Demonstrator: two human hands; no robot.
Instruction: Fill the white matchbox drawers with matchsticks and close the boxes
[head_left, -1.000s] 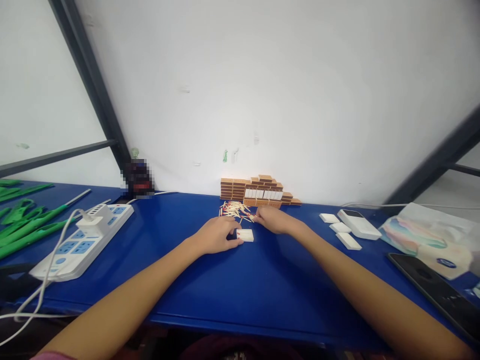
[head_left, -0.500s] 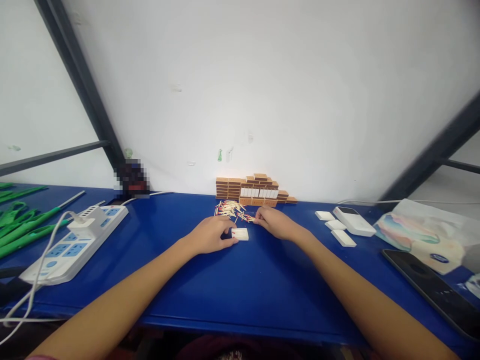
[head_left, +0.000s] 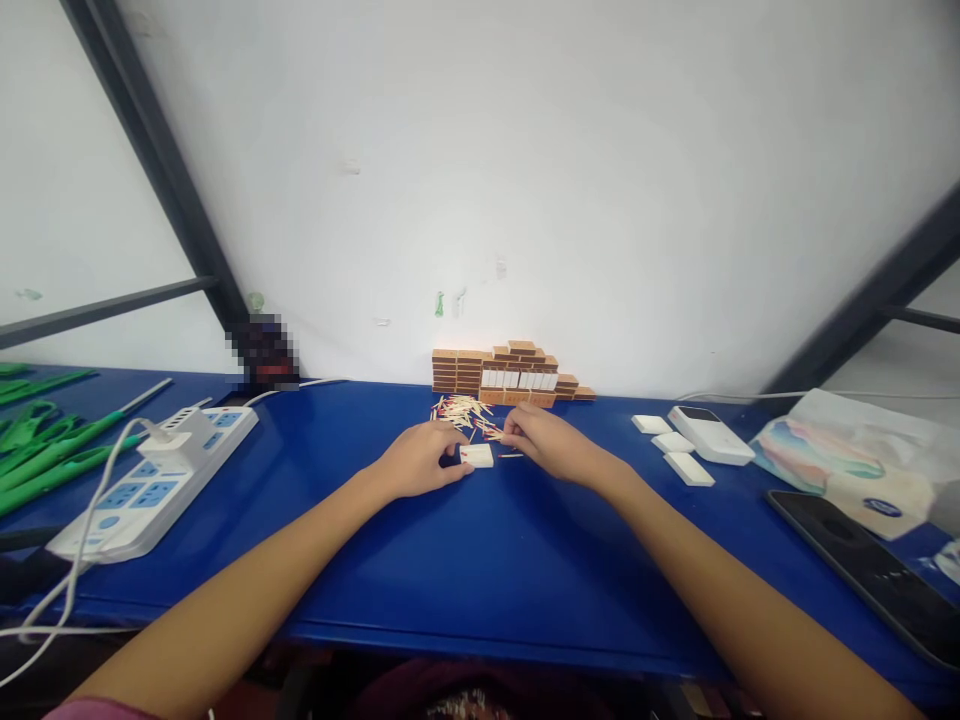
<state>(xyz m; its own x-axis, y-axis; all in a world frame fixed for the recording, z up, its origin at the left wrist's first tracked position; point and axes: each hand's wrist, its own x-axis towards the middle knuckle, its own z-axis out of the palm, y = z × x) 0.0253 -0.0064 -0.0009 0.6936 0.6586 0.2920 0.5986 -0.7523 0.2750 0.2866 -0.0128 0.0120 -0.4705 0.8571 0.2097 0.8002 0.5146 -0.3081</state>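
My left hand (head_left: 426, 460) grips the left end of a small white matchbox tray (head_left: 480, 457) between thumb and fingers, on the blue table. A red match head shows at the tray's left side. Behind the tray lies a loose heap of red-tipped matchsticks (head_left: 459, 410). My right hand (head_left: 551, 442) is closed in a pinch at the heap's right edge. A single matchstick (head_left: 510, 456) sticks out to the left from beneath it; its far end is hidden by the fingers.
Stacked brown matchboxes (head_left: 457, 370) line the wall, with a row of white trays (head_left: 519, 380) among them. Three white trays (head_left: 688, 468) lie at right, beside a white device (head_left: 711, 435), a tissue pack (head_left: 847, 460) and a phone (head_left: 862, 565). A power strip (head_left: 157, 490) and green-handled tools (head_left: 45, 450) are left.
My right hand has shifted slightly, and a single matchstick now shows beneath it. My left hand still holds the tray. The whole view has moved a little.
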